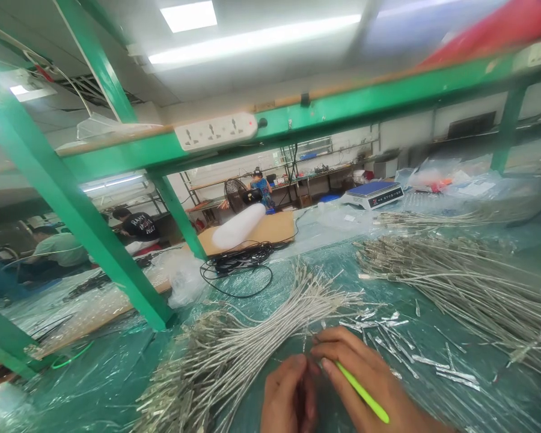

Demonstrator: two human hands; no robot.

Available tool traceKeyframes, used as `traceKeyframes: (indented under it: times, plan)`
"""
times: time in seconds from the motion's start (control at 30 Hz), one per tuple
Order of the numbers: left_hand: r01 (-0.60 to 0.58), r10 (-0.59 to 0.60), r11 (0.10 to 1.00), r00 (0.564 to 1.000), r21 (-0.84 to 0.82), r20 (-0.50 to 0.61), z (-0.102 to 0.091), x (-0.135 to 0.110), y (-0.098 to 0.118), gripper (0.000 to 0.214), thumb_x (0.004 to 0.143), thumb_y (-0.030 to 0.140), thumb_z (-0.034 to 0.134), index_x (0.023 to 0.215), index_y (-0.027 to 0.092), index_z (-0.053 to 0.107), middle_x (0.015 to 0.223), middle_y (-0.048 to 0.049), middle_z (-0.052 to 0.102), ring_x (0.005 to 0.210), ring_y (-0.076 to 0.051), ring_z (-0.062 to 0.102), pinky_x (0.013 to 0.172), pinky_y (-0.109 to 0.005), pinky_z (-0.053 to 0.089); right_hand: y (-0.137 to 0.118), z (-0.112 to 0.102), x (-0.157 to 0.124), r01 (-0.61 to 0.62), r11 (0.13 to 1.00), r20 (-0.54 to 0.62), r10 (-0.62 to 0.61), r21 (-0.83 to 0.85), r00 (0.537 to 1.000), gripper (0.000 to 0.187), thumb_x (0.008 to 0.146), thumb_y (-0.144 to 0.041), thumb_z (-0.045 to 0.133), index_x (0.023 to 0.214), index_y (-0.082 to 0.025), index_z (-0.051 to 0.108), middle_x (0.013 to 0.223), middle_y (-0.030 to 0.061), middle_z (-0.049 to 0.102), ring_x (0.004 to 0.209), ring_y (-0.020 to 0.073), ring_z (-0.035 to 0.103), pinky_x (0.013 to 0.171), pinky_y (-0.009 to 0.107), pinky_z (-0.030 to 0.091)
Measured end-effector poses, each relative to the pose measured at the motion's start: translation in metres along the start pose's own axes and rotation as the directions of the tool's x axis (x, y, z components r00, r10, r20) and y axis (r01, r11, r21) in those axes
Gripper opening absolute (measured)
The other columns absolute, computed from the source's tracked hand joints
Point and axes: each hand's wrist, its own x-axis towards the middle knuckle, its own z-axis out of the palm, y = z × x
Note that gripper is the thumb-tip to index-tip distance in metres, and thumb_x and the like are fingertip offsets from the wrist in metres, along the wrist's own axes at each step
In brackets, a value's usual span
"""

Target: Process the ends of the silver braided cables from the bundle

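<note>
At the lower middle, my left hand (291, 394) is closed in a pinch. A thin silver cable (305, 341) shows just above its fingertips; the rest is hidden by the fingers. Close beside it, my right hand (365, 376) is closed round a slim yellow-green tool (363, 392), whose working end is covered by the fingers. The fingertips of both hands nearly meet. Left of and behind my hands lies a fanned bundle of silver braided cables (270, 325). Strips of silver foil (399, 343) are scattered to the right of my right hand.
Another pile of cables (455, 282) lies at the right. Behind stand a digital scale (373, 194), plastic bags (460, 174) and a coiled black cable (241, 258). A green frame (130, 150) with a power strip (216, 131) crosses above the table. Several people sit farther back.
</note>
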Motion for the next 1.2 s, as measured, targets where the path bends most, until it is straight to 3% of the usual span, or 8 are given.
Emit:
traceKeyframes:
  times: [0.2, 0.4, 0.5, 0.6, 0.83, 1.2]
  plan:
    - [0.030, -0.030, 0.999, 0.999, 0.030, -0.014, 0.001, -0.002, -0.001, 0.038, 0.080, 0.052, 0.060, 0.069, 0.016, 0.065, 0.034, 0.0065, 0.042, 0.028, -0.005, 0.021, 0.034, -0.021, 0.011, 0.002, -0.001, -0.002, 0.015, 0.994, -0.045, -0.020, -0.104, 0.999, 0.027, 0.095, -0.012, 0.044, 0.114, -0.022, 0.059, 0.110, 0.0094, 0.062, 0.105, 0.0205, 0.062, 0.088, 0.031, 0.055]
    - [0.041, -0.036, 0.996, 0.997, 0.083, -0.066, 0.003, -0.002, 0.000, 0.042, 0.077, 0.052, 0.063, 0.054, 0.017, 0.059, 0.035, 0.0059, 0.040, 0.030, -0.006, 0.024, 0.034, -0.022, 0.010, 0.004, -0.007, 0.000, 0.129, 0.971, 0.001, -0.131, -0.201, 0.991, 0.030, 0.092, -0.010, 0.047, 0.118, -0.021, 0.058, 0.114, 0.0094, 0.062, 0.109, 0.0213, 0.060, 0.088, 0.031, 0.054]
    - [0.080, -0.078, 0.996, 0.996, 0.046, -0.033, 0.002, -0.002, -0.001, 0.038, 0.078, 0.052, 0.062, 0.068, 0.015, 0.067, 0.034, 0.0067, 0.040, 0.026, -0.005, 0.020, 0.032, -0.021, 0.010, 0.017, -0.015, 0.005, 0.015, 0.986, -0.166, -0.044, -0.167, 0.985, 0.028, 0.094, -0.011, 0.045, 0.116, -0.020, 0.059, 0.118, 0.0106, 0.057, 0.113, 0.0202, 0.057, 0.093, 0.030, 0.050]
    - [0.074, -0.074, 0.997, 0.997, -0.002, 0.008, 0.000, 0.000, -0.003, 0.038, 0.078, 0.051, 0.062, 0.068, 0.015, 0.067, 0.032, 0.0065, 0.040, 0.024, -0.004, 0.021, 0.031, -0.020, 0.011, 0.025, -0.022, 0.008, -0.084, 0.991, -0.321, 0.046, -0.105, 0.946, 0.023, 0.095, -0.015, 0.047, 0.113, -0.021, 0.061, 0.117, 0.0092, 0.056, 0.115, 0.0195, 0.055, 0.098, 0.031, 0.045]
    - [0.044, -0.036, 0.987, 0.998, -0.152, 0.061, -0.003, -0.001, 0.004, 0.038, 0.081, 0.050, 0.059, 0.073, 0.014, 0.067, 0.036, 0.0061, 0.043, 0.026, -0.003, 0.024, 0.031, -0.017, 0.015, -0.003, -0.015, 0.004, 0.085, 0.995, -0.036, -0.087, -0.045, 0.996, 0.027, 0.091, -0.009, 0.047, 0.111, -0.020, 0.061, 0.107, 0.0091, 0.061, 0.102, 0.0179, 0.063, 0.085, 0.026, 0.054]
    - [0.052, -0.038, 0.986, 0.995, -0.156, 0.089, -0.002, 0.001, -0.001, 0.051, 0.081, 0.049, 0.059, 0.044, 0.016, 0.049, 0.035, 0.0052, 0.036, 0.028, -0.004, 0.024, 0.033, -0.021, 0.009, -0.016, -0.016, 0.007, 0.054, 0.995, 0.065, -0.060, 0.087, 0.996, 0.023, 0.092, -0.010, 0.046, 0.103, -0.019, 0.064, 0.098, 0.0091, 0.064, 0.089, 0.0176, 0.065, 0.078, 0.029, 0.057]
